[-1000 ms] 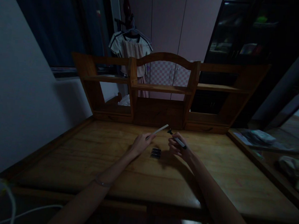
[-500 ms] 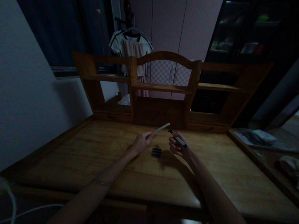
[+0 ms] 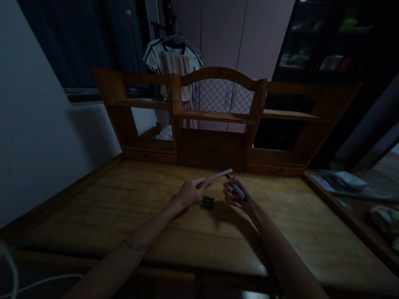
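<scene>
Past the small dark pack [image 3: 207, 203] on the bench [image 3: 196, 240], the pale stick [image 3: 220, 174] is held up in the curled fingers of the left hand [image 3: 188, 193] and the grey-and-black tool [image 3: 239, 190] in the closed ones of the right hand [image 3: 236, 199], and both should be kept still where the 2 seem to meet.

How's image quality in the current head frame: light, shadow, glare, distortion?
Head view: dim overall, black glass-fronted cabinet nearly lost; head view: soft shadow on the yellowish-brown wooden desk below the right hand, faint glare near the desk's front edge; head view: wide-angle stretch, brown wooden shelf unit seems splayed outward; head view: small black strips too dark to resolve.
</scene>
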Demonstrator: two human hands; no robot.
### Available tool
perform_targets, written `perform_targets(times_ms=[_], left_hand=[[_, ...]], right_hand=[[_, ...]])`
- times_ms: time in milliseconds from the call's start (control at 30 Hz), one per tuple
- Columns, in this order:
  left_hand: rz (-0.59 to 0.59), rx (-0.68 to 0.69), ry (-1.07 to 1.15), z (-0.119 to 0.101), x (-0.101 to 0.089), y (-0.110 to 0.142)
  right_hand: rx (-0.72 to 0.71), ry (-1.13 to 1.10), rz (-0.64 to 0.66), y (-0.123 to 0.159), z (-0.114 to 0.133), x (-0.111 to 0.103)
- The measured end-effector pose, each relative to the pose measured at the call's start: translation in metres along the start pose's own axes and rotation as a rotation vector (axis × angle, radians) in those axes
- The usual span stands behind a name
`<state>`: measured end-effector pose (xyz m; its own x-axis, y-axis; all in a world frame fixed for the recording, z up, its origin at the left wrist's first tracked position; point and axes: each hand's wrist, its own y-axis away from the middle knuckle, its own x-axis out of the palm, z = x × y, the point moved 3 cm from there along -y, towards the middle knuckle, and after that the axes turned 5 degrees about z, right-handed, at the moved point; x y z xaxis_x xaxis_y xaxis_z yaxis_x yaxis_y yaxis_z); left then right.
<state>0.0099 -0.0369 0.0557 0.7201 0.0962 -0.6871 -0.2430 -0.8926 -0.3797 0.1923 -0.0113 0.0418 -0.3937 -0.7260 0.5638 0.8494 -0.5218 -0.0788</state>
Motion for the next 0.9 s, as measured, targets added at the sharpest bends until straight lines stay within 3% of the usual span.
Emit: perform_targets(times_ms=[300, 533, 733, 900], left_hand=[[-0.105, -0.061, -0.009, 0.006, -0.006, -0.002], [-0.044, 0.003, -0.010, 0.000, 0.000, 0.000], [-0.162, -0.037, 0.005, 0.006, -0.008, -0.001], [-0.064, 0.025, 0.003, -0.002, -0.004, 0.002]], right_hand=[[-0.040, 0.028, -0.022, 0.002, 0.002, 0.012], [-0.086, -0.035, -0.008, 0.002, 0.004, 0.016], [-0.053, -0.001, 0.007, -0.001, 0.001, 0.017], [-0.078, 0.060, -0.002, -0.001, -0.001, 0.013]])
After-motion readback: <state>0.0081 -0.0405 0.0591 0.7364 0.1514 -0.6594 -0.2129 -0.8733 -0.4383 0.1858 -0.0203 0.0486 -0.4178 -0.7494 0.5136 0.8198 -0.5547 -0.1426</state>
